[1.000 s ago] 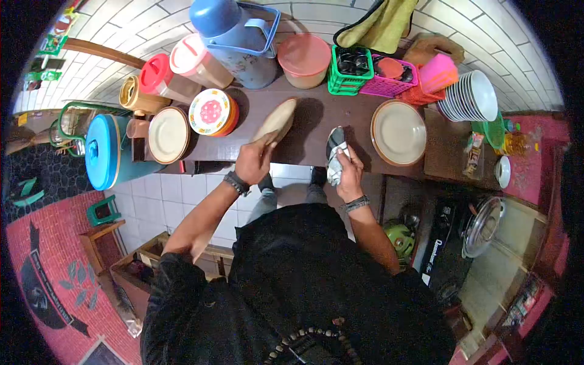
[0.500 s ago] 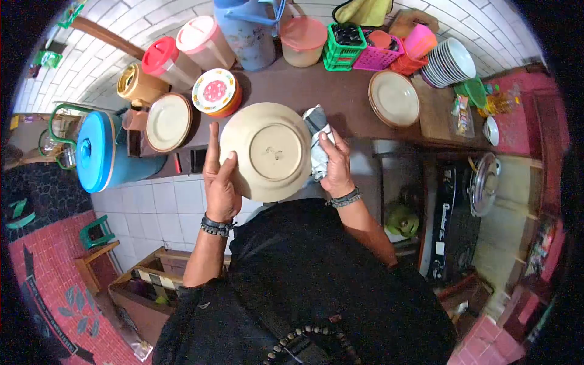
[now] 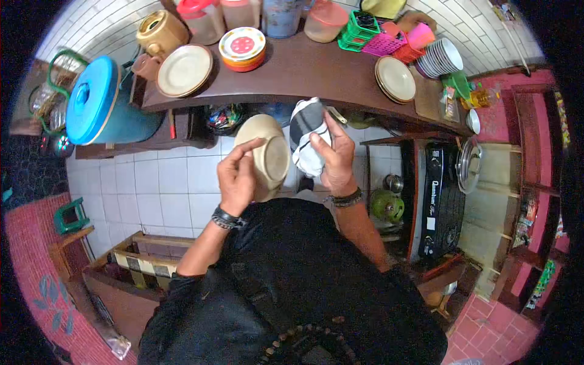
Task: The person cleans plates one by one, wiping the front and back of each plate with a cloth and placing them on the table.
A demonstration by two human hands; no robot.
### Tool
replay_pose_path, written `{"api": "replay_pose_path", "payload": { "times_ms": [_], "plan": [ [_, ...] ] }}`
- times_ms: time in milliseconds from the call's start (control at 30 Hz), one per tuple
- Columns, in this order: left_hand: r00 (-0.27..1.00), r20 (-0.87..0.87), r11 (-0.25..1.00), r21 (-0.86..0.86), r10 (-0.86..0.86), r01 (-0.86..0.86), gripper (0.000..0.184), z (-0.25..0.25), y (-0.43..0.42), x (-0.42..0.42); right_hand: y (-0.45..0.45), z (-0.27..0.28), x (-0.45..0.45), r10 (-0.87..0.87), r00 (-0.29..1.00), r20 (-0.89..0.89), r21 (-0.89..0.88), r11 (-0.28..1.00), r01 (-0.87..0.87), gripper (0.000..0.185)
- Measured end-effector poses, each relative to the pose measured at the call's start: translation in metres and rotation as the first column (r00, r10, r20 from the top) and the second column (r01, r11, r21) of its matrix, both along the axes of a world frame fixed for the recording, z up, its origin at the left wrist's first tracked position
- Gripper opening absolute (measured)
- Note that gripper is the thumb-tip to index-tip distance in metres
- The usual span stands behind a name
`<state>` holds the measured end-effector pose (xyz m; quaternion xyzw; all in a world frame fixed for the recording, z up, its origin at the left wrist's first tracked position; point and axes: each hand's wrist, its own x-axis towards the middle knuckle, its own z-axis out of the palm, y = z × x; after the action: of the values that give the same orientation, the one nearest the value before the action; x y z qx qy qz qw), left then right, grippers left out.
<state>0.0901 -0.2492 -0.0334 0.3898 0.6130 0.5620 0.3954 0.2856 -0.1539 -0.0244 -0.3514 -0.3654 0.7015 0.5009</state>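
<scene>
Head view: your left hand (image 3: 236, 182) is pinching a beige plate (image 3: 274, 160), your right hand (image 3: 336, 161) clutching a grey-and-white cloth (image 3: 307, 137).

Just in front of the brown table (image 3: 316, 73), the left hand (image 3: 236, 184) grips a tilted beige plate (image 3: 275, 159), the right hand (image 3: 336, 163) clutches a striped cloth (image 3: 307, 126), and stacked plates (image 3: 395, 79) sit toward the table's right end.
</scene>
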Motion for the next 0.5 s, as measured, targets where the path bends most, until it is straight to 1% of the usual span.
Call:
{"api": "replay_pose_path", "payload": {
  "times_ms": [33, 67, 100, 167, 200, 233, 300, 333, 367, 400, 433, 467, 500],
  "plan": [
    [0.999, 0.03, 1.0, 0.005, 0.016, -0.016, 0.031, 0.0, -0.005, 0.007, -0.007, 0.002, -0.003, -0.05, 0.976, 0.213, 0.158, 0.987, 0.017, 0.06],
    [0.999, 0.01, 0.997, 0.066, 0.03, -0.031, 0.031, 0.002, -0.008, 0.015, -0.012, 0.003, -0.003, -0.062, 0.931, 0.359, 0.274, 0.961, -0.042, 0.065],
    [0.999, 0.005, 0.997, 0.071, 0.038, -0.038, 0.031, 0.006, -0.012, 0.023, -0.018, 0.004, -0.004, -0.061, 0.888, 0.457, 0.367, 0.922, -0.125, 0.063],
    [0.99, 0.117, 0.997, -0.007, 0.074, -0.074, 0.03, 0.01, -0.021, 0.039, -0.038, 0.008, 0.003, -0.069, 0.819, 0.57, 0.445, 0.864, -0.237, 0.06],
    [0.989, 0.129, 0.997, 0.007, 0.071, -0.072, 0.029, 0.01, -0.025, 0.045, -0.046, 0.01, 0.006, -0.146, 0.789, 0.597, 0.501, 0.836, -0.224, 0.056],
    [0.989, 0.124, 0.996, 0.01, 0.082, -0.083, 0.029, 0.011, -0.028, 0.053, -0.051, 0.009, 0.012, -0.138, 0.793, 0.593, 0.504, 0.832, -0.231, 0.056],
    [0.989, 0.069, 0.987, 0.086, 0.128, -0.133, 0.029, 0.015, -0.035, 0.075, -0.059, 0.004, 0.028, -0.352, 0.693, 0.629, 0.675, 0.69, -0.262, 0.055],
    [0.99, 0.056, 0.987, 0.084, 0.13, -0.135, 0.029, 0.018, -0.041, 0.088, -0.063, 0.0, 0.035, -0.331, 0.742, 0.583, 0.667, 0.716, -0.205, 0.054],
    [0.992, -0.011, 0.989, 0.08, 0.129, -0.128, 0.028, 0.021, -0.049, 0.103, -0.066, -0.004, 0.043, -0.331, 0.748, 0.575, 0.666, 0.721, -0.193, 0.054],
    [0.99, -0.075, 0.991, 0.074, 0.12, -0.115, 0.028, 0.023, -0.057, 0.118, -0.069, -0.007, 0.052, -0.284, 0.804, 0.523, 0.597, 0.795, -0.107, 0.053],
    [0.991, -0.085, 0.993, 0.068, 0.104, -0.099, 0.028, 0.022, -0.064, 0.131, -0.072, -0.011, 0.061, -0.249, 0.852, 0.461, 0.511, 0.859, -0.025, 0.052],
    [0.987, -0.126, 0.991, 0.097, 0.104, -0.093, 0.027, 0.022, -0.07, 0.14, -0.074, -0.015, 0.07, -0.183, 0.878, 0.441, 0.419, 0.908, -0.021, 0.049],
    [0.981, -0.165, 0.989, 0.126, 0.103, -0.082, 0.027, 0.021, -0.076, 0.15, -0.078, -0.018, 0.078, -0.198, 0.882, 0.427, 0.437, 0.899, -0.01, 0.044]
  ]
}}
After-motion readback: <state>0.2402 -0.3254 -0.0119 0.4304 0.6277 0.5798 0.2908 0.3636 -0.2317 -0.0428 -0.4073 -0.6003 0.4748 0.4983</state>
